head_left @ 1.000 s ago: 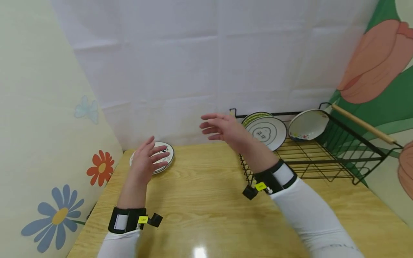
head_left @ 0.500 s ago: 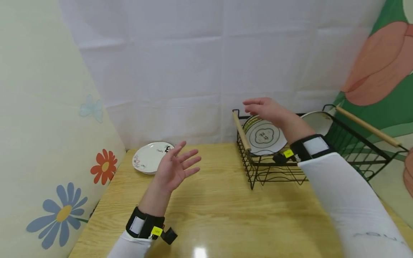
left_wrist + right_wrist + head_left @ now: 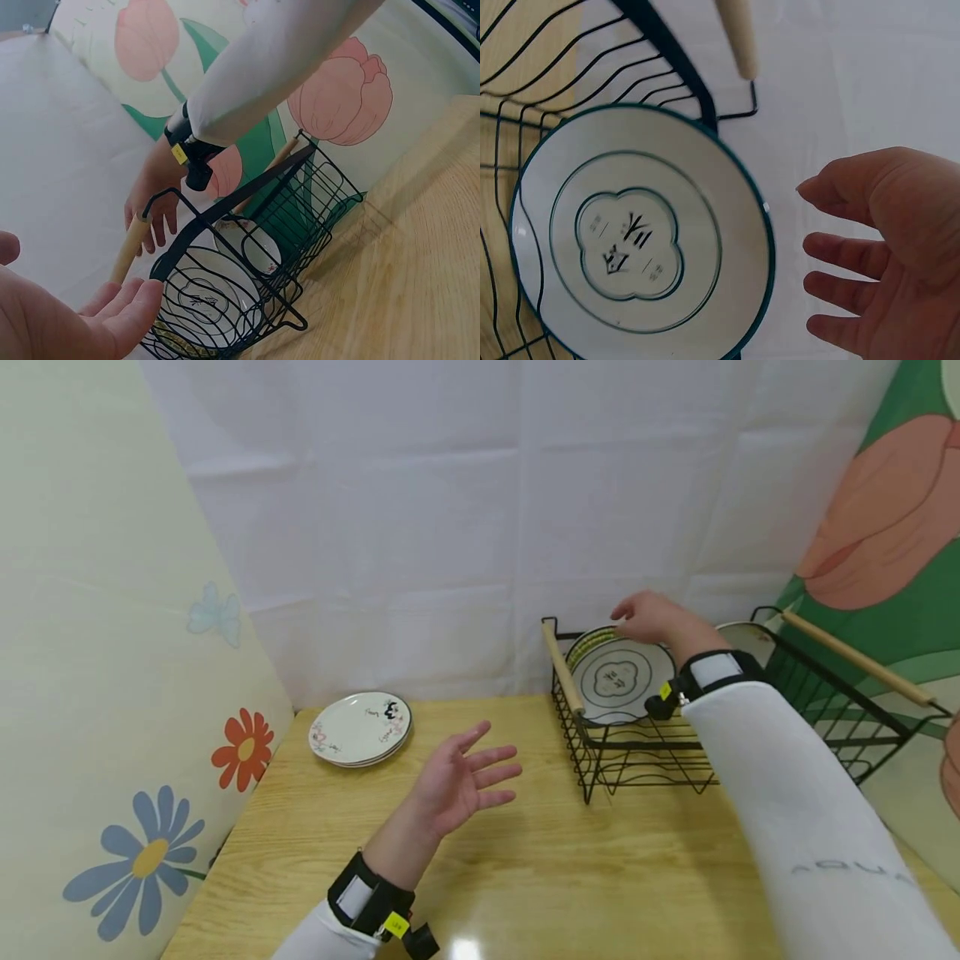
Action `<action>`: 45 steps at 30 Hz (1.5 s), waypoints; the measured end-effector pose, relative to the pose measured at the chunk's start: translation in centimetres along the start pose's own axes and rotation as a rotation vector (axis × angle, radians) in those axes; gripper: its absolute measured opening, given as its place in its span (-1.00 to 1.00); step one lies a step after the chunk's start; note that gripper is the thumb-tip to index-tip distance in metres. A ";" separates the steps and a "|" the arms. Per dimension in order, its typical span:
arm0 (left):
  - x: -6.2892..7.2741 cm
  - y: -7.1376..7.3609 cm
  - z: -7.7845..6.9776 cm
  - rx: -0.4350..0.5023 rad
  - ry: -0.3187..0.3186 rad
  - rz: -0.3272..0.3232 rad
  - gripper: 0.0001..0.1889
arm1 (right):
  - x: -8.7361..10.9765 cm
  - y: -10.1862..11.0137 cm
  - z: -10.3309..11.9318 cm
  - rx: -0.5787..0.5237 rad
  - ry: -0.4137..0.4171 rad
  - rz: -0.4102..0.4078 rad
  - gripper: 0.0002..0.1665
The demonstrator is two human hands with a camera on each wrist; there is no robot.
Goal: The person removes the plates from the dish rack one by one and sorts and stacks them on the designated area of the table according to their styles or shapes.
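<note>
My right hand [image 3: 651, 617] is above the upper rim of a white plate [image 3: 617, 680] that stands on edge in a black wire dish rack [image 3: 592, 760]. In the right wrist view the fingers [image 3: 844, 255] are slightly bent and apart from the dark-rimmed plate [image 3: 641, 232], with nothing between them. Green-patterned plates [image 3: 587, 645] show behind that plate. My left hand [image 3: 465, 781] hovers over the table in front of the rack, fingers spread, holding nothing.
Several white flat plates [image 3: 360, 731] with small drawings lie stacked at the back left of the wooden table [image 3: 525, 852]. A white bowl [image 3: 750, 639] leans in the rack's right part, partly behind the right arm. Wooden handles [image 3: 561, 668] top the rack's ends. A white cloth [image 3: 405, 527] hangs behind.
My right hand has moved right, from left of the rack to over its plate, fingers now more bent downward. My left hand has moved right and nearer, away from the flat stack of plates.
</note>
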State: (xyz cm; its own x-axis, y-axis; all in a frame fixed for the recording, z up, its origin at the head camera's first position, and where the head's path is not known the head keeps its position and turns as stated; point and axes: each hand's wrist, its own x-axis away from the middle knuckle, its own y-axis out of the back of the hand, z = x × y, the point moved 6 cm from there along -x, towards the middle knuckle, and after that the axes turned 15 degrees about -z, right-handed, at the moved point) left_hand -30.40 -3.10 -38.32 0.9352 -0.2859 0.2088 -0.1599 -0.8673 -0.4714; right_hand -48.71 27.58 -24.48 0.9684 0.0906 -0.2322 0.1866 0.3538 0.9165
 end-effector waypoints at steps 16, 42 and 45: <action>-0.5 0.2 0.1 -0.027 0.000 -0.032 -0.36 | -0.2 -2.6 -2.1 0.045 -0.104 -0.007 -0.50; -0.6 0.7 0.0 -0.036 -0.003 -0.047 -0.37 | -0.2 -4.4 -2.4 0.121 -0.038 0.031 -0.46; -0.6 0.7 -0.1 -0.044 -0.007 -0.049 -0.37 | -0.2 -4.4 -2.4 0.121 -0.023 0.029 -0.46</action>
State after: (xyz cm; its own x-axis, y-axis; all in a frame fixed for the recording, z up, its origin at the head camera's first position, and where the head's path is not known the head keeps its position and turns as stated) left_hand -31.12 -3.59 -38.65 0.9444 -0.2396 0.2251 -0.1270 -0.8974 -0.4226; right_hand -50.16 28.26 -29.25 0.9770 0.0771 -0.1988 0.1759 0.2360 0.9557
